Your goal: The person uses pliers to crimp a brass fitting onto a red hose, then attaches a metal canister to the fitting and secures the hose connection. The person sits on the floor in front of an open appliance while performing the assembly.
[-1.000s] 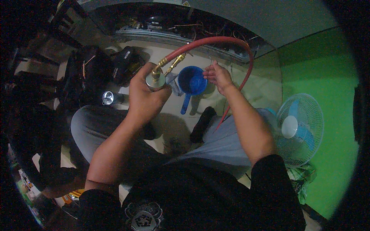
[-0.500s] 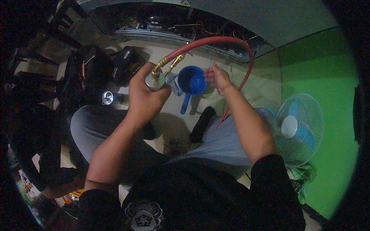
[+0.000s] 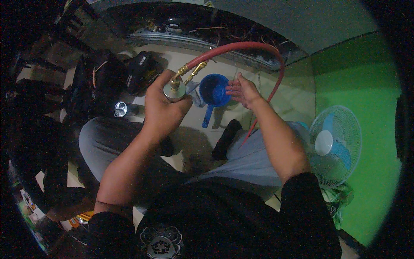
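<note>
My left hand (image 3: 161, 108) is wrapped round a silver canister (image 3: 174, 91) whose top carries a brass fitting (image 3: 176, 81). From that fitting a red hose (image 3: 241, 45) arches over to the right and comes down past my right forearm. A second brass valve piece (image 3: 195, 72) sticks out beside it. My right hand (image 3: 245, 91) holds nothing; its fingers are stretched apart, pointing left at the rim of a blue plastic dipper (image 3: 215, 90). Whether the fingertips touch the dipper I cannot tell. The dipper's handle points toward me, and a grey cloth (image 3: 196, 97) lies at its left.
An opened compartment with tubing and a black compressor (image 3: 177, 21) spans the far side. Black bags (image 3: 140, 73) and an open can (image 3: 120, 109) stand to the left. On the right are a white fan with blue blades (image 3: 335, 144) and a green wall (image 3: 375, 129).
My right hand has opened from a loosely curled pose, its fingers now spread toward the dipper. The left hand keeps its grip on the canister almost unmoved.
</note>
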A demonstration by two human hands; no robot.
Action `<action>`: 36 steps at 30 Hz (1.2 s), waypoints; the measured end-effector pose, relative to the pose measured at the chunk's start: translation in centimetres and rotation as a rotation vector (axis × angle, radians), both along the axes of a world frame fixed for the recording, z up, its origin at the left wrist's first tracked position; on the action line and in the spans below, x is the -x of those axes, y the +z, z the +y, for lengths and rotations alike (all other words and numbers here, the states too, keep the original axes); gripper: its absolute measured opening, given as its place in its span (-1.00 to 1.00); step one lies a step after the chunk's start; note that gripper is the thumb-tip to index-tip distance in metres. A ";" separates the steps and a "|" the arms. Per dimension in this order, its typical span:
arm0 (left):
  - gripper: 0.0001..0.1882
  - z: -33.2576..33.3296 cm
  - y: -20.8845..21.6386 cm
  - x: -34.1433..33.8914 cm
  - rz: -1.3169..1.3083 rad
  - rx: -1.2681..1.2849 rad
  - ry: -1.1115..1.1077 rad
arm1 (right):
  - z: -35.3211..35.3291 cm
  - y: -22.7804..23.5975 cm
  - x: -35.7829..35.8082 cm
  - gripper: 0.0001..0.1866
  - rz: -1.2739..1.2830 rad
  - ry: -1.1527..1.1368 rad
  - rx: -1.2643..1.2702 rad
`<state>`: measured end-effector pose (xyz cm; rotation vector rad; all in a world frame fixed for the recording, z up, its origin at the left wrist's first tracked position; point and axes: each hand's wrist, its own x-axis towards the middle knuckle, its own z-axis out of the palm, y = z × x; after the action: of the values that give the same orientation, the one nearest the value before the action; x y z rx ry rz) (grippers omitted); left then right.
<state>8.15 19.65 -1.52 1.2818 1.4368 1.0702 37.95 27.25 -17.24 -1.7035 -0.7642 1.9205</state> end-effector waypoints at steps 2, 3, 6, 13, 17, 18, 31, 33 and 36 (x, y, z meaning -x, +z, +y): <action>-0.73 0.1 0.0 -0.1 -0.001 -0.009 0.015 | 0.0 -0.3 0.0 -0.20 0.039 0.010 0.014; -0.73 0.1 0.0 -0.1 0.010 -0.011 0.012 | 0.0 -0.5 0.0 -0.18 0.034 0.024 0.032; -0.72 0.2 0.1 0.0 0.008 -0.012 0.006 | 0.0 -0.7 0.0 -0.15 0.011 0.054 0.093; -0.71 -0.1 0.5 -0.2 0.012 -0.003 0.014 | -0.1 -0.2 0.4 -0.16 0.048 -0.014 0.018; -0.71 -0.1 0.3 -0.2 -0.012 0.017 0.013 | -0.1 -0.1 0.5 -0.17 0.066 0.015 0.037; -0.71 0.0 0.2 -0.2 -0.015 0.022 0.011 | -0.1 -0.1 0.5 -0.17 0.061 0.041 0.080; -0.70 0.0 0.3 -0.1 0.021 0.018 0.000 | 0.0 0.0 0.6 -0.20 0.070 0.059 0.088; -0.65 0.1 0.1 -0.1 0.083 -0.065 -0.014 | 0.0 0.0 0.7 -0.21 0.061 0.026 0.060; -0.61 0.2 0.1 0.0 0.156 -0.059 -0.035 | 0.0 -0.1 0.8 -0.23 0.066 0.025 0.049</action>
<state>8.14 19.90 -1.41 1.4542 1.5015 1.0139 37.14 27.23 -17.29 -1.6575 -0.7227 2.0175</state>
